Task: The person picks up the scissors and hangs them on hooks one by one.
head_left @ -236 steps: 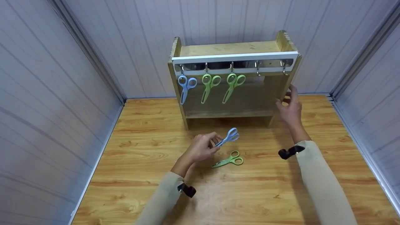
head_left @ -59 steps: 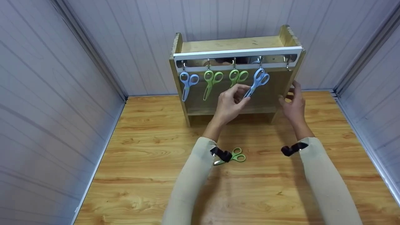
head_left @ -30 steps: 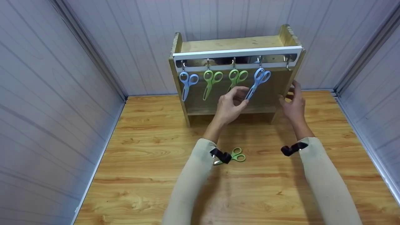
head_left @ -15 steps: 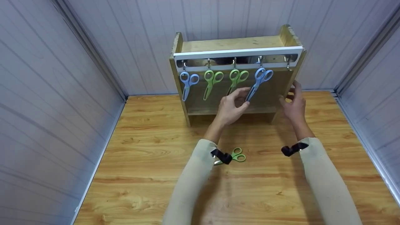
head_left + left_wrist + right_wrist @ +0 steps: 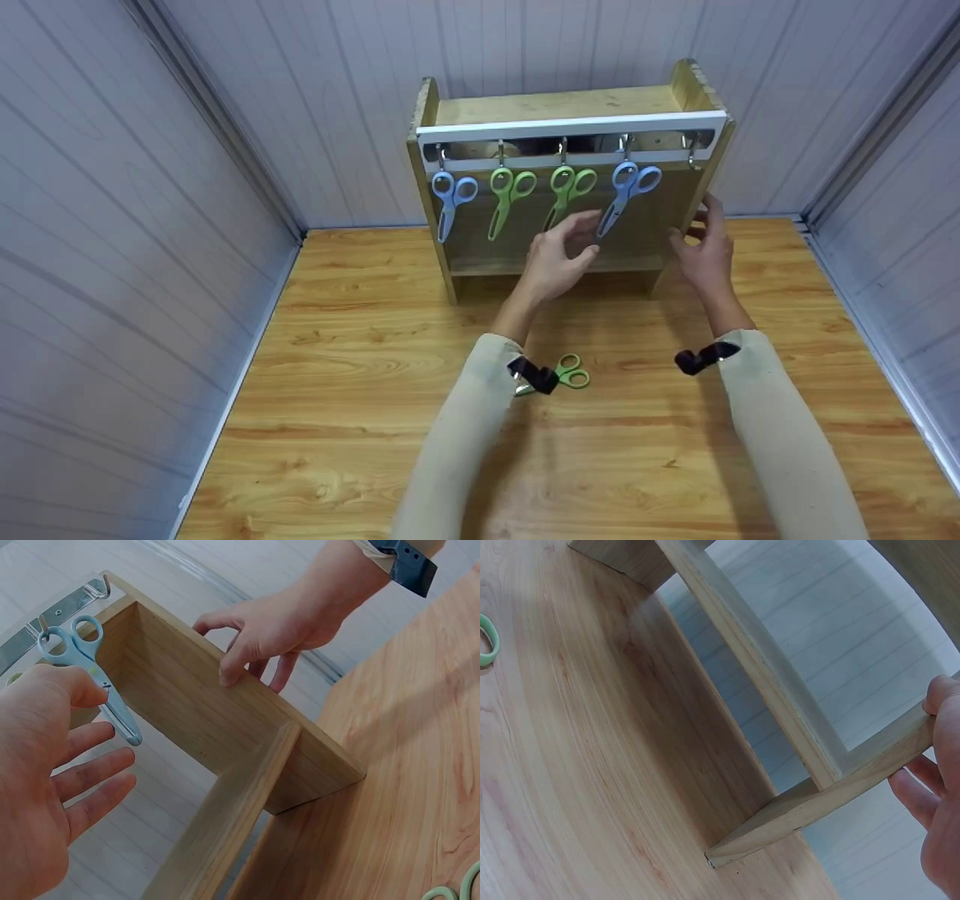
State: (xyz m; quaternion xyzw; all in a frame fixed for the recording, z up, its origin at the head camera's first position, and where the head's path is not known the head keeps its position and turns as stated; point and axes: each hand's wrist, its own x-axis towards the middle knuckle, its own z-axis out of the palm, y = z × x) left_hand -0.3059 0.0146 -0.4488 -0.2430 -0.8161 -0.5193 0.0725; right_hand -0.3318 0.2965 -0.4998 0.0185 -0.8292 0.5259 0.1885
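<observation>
A pair of blue scissors [image 5: 623, 191] hangs by one handle loop from the fourth hook of a white-and-metal hook rail [image 5: 525, 129]. Beside its blade is my left hand [image 5: 553, 262], thumb and fingers spread apart; in the left wrist view the blue scissors [image 5: 91, 664] hang past the thumb. My right hand [image 5: 705, 259] grips the right side panel of a wooden shelf [image 5: 555, 107], thumb in front and fingers behind. Green scissors [image 5: 566, 375] lie on the floor, partly hidden by the left wrist camera.
Other blue scissors [image 5: 452, 199] hang on the leftmost hook. Two green pairs, the left green scissors [image 5: 508, 196] and the right green scissors [image 5: 566, 191], hang between. The rightmost hook [image 5: 691, 156] holds nothing. Pale panel walls [image 5: 360, 112] surround the wood-grain floor [image 5: 337, 375].
My left hand has raised the blue scissors from near the floor to the fourth hook, then let go. The scissors swung slightly right as the fingers parted. My right hand stays on the shelf.
</observation>
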